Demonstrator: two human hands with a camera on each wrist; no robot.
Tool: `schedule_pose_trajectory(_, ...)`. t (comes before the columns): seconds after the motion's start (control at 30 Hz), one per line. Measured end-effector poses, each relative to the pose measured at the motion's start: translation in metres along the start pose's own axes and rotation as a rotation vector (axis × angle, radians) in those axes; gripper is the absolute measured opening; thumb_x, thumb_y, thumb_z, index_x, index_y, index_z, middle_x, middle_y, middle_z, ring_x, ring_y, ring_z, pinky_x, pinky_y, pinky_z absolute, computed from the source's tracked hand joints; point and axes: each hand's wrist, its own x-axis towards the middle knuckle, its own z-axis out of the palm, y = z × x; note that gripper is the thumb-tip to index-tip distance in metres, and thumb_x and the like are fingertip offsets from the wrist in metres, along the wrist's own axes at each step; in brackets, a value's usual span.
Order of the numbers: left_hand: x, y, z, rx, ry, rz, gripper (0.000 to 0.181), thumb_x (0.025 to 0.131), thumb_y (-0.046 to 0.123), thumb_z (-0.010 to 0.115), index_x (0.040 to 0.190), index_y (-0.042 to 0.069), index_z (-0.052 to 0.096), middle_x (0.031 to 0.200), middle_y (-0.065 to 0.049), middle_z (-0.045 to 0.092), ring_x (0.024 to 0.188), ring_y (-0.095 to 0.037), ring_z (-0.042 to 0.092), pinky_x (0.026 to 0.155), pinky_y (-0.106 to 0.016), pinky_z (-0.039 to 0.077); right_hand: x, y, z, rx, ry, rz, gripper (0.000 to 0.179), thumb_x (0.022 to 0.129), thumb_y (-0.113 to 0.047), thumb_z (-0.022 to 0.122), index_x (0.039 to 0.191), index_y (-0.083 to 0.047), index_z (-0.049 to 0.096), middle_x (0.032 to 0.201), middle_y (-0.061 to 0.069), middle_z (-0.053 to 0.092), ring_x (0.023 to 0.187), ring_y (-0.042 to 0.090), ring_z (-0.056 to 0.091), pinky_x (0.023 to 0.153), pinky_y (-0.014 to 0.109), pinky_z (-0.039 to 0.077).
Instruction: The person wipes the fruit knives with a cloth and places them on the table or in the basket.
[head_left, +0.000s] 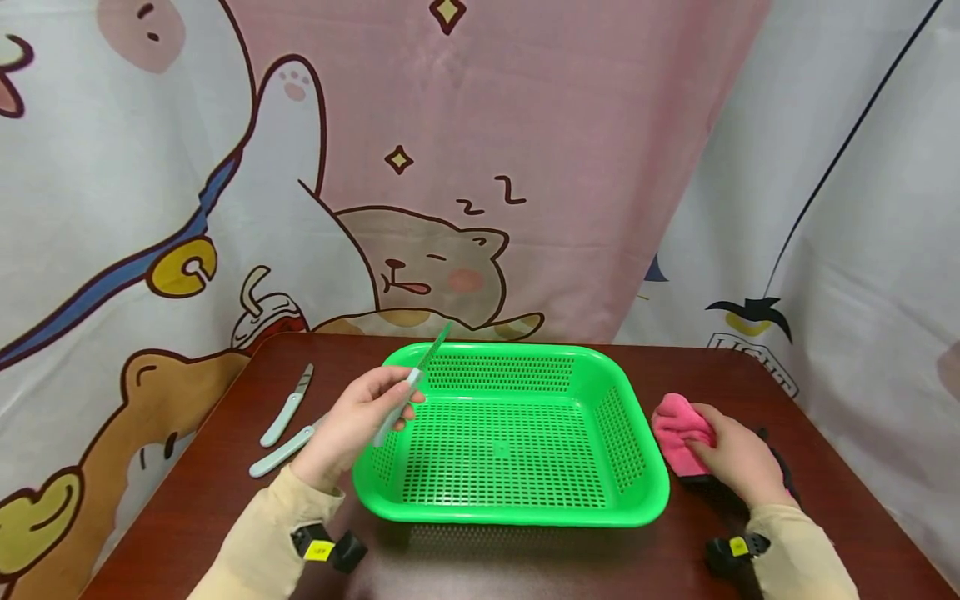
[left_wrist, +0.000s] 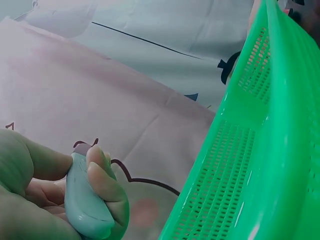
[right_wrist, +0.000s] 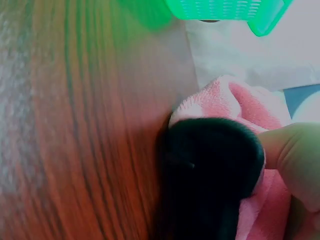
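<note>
My left hand (head_left: 360,421) pinches the pale blue handle of a knife (head_left: 396,410) between thumb and fingers. Its blade tilts up and away over the left end of a green plastic basket (head_left: 510,515). In the left wrist view the butt of the knife handle (left_wrist: 89,200) faces the camera. At the basket's right side, my right hand (head_left: 738,454) grips a bunched pink cloth (head_left: 678,433). A black item (right_wrist: 215,160), its kind unclear, lies against the cloth in the right wrist view.
Left of the basket lie two more pale-handled knives: one knife (head_left: 281,418) shows its short blade, while the nearer knife (head_left: 281,452) runs partly behind my left hand. All stand on a dark brown table (head_left: 187,533). A printed curtain (head_left: 570,167) hangs behind it.
</note>
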Motion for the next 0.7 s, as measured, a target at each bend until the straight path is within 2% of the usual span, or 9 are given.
schedule_pose_trajectory(0.1, 0.001, -0.001, 0.002, -0.044, -0.015, -0.010, 0.033, 0.106, 0.015, 0.047, 0.128, -0.009, 0.051, 0.097, -0.009, 0.063, 0.076, -0.014, 0.058, 0.065, -0.025, 0.049, -0.005, 0.000, -0.006, 0.021, 0.076, 0.005, 0.063, 0.087, -0.023, 0.076, 0.138, -0.001, 0.046, 0.109, 0.027, 0.061, 0.087, 0.039, 0.058, 0.070, 0.059, 0.050)
schedule_pose_trajectory(0.23, 0.004, -0.001, 0.006, -0.095, -0.015, -0.021, 0.033, 0.107, 0.015, 0.044, 0.128, -0.010, 0.050, 0.096, -0.009, 0.063, 0.074, -0.014, 0.056, 0.064, -0.025, 0.048, -0.008, -0.006, -0.021, 0.041, 0.258, -0.015, 0.059, 0.088, -0.016, 0.073, 0.139, -0.002, 0.047, 0.114, 0.030, 0.058, 0.091, 0.046, 0.056, 0.072, 0.062, 0.046)
schedule_pose_trajectory(0.4, 0.005, 0.001, 0.011, -0.125, -0.027, -0.023, 0.035, 0.108, 0.014, 0.042, 0.129, -0.013, 0.048, 0.094, -0.006, 0.063, 0.072, -0.012, 0.055, 0.063, -0.024, 0.047, -0.009, -0.025, -0.047, 0.113, 0.468, -0.028, 0.057, 0.088, -0.009, 0.071, 0.141, -0.002, 0.049, 0.119, 0.031, 0.057, 0.096, 0.049, 0.053, 0.073, 0.063, 0.042)
schedule_pose_trajectory(0.5, 0.006, 0.003, 0.014, -0.149, -0.039, -0.027, 0.034, 0.108, 0.013, 0.041, 0.129, -0.014, 0.047, 0.094, -0.005, 0.064, 0.071, -0.011, 0.055, 0.063, -0.024, 0.047, -0.010, -0.042, -0.060, 0.155, 0.564, -0.046, 0.058, 0.086, -0.006, 0.073, 0.140, -0.003, 0.051, 0.120, 0.029, 0.057, 0.096, 0.046, 0.052, 0.074, 0.056, 0.041)
schedule_pose_trajectory(0.6, 0.007, 0.004, 0.018, -0.173, -0.045, -0.033, 0.034, 0.108, 0.013, 0.041, 0.129, -0.012, 0.048, 0.094, -0.006, 0.064, 0.070, -0.012, 0.055, 0.063, -0.024, 0.047, -0.011, -0.063, -0.071, 0.186, 0.637, -0.077, 0.057, 0.084, -0.005, 0.075, 0.138, -0.006, 0.055, 0.119, 0.024, 0.059, 0.094, 0.035, 0.050, 0.075, 0.039, 0.039)
schedule_pose_trajectory(0.7, 0.009, 0.006, 0.022, -0.191, -0.052, -0.029, 0.034, 0.108, 0.014, 0.041, 0.129, -0.011, 0.048, 0.095, -0.006, 0.064, 0.070, -0.012, 0.055, 0.063, -0.024, 0.047, -0.012, -0.090, -0.078, 0.207, 0.699, -0.176, 0.057, 0.081, -0.001, 0.077, 0.134, -0.005, 0.059, 0.116, 0.022, 0.061, 0.089, 0.026, 0.046, 0.073, 0.023, 0.034)
